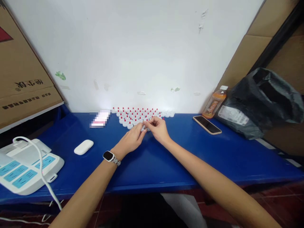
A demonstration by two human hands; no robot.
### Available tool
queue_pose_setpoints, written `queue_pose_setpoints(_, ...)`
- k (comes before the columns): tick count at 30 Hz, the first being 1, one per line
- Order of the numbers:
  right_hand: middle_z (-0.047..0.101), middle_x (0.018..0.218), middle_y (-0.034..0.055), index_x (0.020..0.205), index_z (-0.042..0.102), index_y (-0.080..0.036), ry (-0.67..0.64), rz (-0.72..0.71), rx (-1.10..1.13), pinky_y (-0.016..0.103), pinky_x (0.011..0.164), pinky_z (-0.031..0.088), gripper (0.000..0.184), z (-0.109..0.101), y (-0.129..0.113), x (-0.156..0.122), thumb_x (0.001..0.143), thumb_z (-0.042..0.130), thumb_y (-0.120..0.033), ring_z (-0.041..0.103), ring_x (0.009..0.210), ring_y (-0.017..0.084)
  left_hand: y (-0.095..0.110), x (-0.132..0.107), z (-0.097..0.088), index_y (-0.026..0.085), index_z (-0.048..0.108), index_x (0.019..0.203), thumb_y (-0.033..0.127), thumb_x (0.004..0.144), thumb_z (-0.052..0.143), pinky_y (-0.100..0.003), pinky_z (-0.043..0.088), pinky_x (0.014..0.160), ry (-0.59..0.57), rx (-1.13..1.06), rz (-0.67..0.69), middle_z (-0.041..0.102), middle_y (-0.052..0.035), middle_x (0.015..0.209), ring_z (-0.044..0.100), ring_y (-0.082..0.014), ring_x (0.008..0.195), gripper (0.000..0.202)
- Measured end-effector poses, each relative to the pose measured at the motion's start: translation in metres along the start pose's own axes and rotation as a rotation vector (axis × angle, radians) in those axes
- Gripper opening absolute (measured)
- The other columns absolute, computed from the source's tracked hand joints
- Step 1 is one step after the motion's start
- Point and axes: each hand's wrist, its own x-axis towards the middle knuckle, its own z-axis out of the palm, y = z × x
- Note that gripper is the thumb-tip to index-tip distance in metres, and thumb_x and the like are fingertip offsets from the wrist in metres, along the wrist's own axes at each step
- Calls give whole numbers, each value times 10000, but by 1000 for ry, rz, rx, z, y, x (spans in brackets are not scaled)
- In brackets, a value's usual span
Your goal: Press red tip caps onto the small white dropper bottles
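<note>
Many small white caps with red tips [136,115] stand packed in rows on the blue table [152,158], against the white wall. My left hand [131,139], with a watch on its wrist, and my right hand [158,128] meet at the near edge of the rows. Both pinch a small white cap [144,127] between their fingertips. The fingers of both hands are closed around it.
A white earbud case [83,147] lies left of my hands, and a white power strip with a cable [26,166] lies at the far left. A phone [207,124], an orange drink bottle [215,103] and a black plastic bag [261,101] are to the right. Cardboard boxes [21,76] stand on both sides.
</note>
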Motion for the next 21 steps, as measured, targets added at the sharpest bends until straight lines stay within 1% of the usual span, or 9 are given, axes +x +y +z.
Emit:
queue_pose_setpoints(4,560,620,-18,646,533,-208,48,-76,-92,278,589,417,353,7,-4,-9,855,654,-464,482,567,119,0,-2,5,193,444,1065,364,1037,295,-412,492,825,14,21,20,588,-104,1009,605,-249,931,229)
queue_pose_setpoints(7,528,626,-28,652,491,-217,63,-97,-101,273,584,404,331,10,-5,-10,862,629,-433,458,574,117,4,-2,6,188,452,1077,342,1031,299,-408,495,812,26,34,21,592,-108,1009,608,-249,920,222)
queue_pose_setpoints(9,514,628,-37,680,483,-222,42,-101,-99,268,572,395,295,9,-6,-8,849,629,-415,448,572,116,7,0,5,189,463,1089,350,1029,312,-388,492,781,39,35,11,599,-98,993,612,-241,895,229)
queue_pose_setpoints(12,516,629,-43,718,500,-220,11,-127,-147,263,572,393,228,-3,-8,0,829,628,-374,460,575,117,10,2,2,198,454,1205,412,1019,371,-344,479,731,50,5,-16,606,-64,977,617,-210,840,295)
queue_pose_setpoints(14,529,636,-40,725,511,-217,25,-164,-223,262,588,402,192,-16,-8,6,821,624,-340,479,589,120,8,3,1,211,421,1291,459,998,425,-314,462,686,46,-11,-41,602,-34,946,606,-182,771,384)
queue_pose_setpoints(15,535,639,-37,726,515,-216,37,-178,-269,262,596,407,178,-24,-8,9,818,622,-324,486,594,121,6,3,0,217,425,1297,472,988,444,-304,452,669,39,-11,-53,598,-21,925,596,-170,740,402)
queue_pose_setpoints(16,545,642,-35,727,517,-216,41,-178,-319,263,601,410,165,-32,-7,12,815,619,-311,493,596,123,4,3,0,222,457,1265,473,982,454,-298,443,660,30,-5,-60,593,-12,905,586,-162,722,378)
queue_pose_setpoints(18,576,656,-24,733,534,-215,13,-153,-426,264,611,417,133,-46,-4,17,811,615,-286,517,611,129,0,3,-1,226,544,1121,435,983,445,-297,441,678,2,6,-57,593,-12,895,583,-160,740,269)
queue_pose_setpoints(21,618,687,-10,733,561,-210,-109,-126,-546,262,625,427,92,-59,2,21,802,613,-241,553,638,137,-2,3,-1,218,588,930,354,977,433,-310,452,731,-31,7,-26,598,-27,914,582,-171,792,211)
